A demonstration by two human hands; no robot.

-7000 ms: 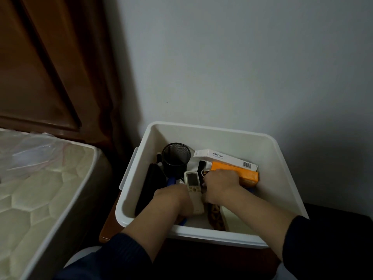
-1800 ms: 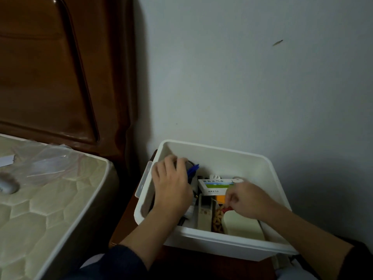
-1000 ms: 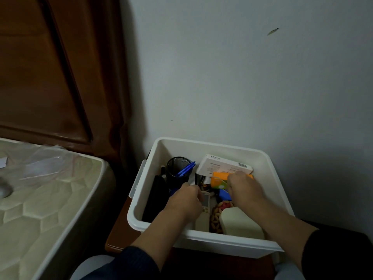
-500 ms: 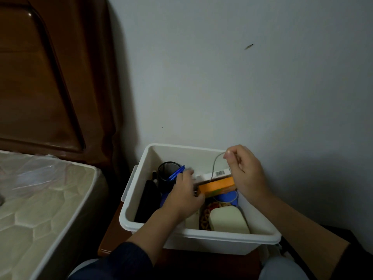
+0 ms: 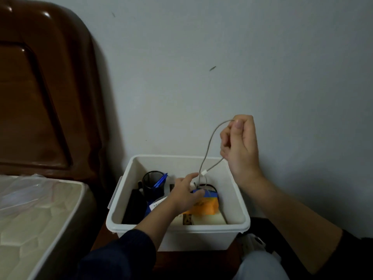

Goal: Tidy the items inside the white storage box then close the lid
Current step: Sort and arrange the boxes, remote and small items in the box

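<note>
While mattress (image 5: 40, 215) flanks box (image 5: 238, 201), cup (image 5: 152, 185) stands inside.

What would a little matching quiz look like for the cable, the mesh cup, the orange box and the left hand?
Things:
1. cable
2. mesh cup
3. orange box
4. left hand

States:
A. holds blue pens
B. lifted above the storage box, pinched by the right hand
C. reaching down among the items
D. lies near the front of the box

Pairs: 1-B, 2-A, 3-D, 4-C
</note>
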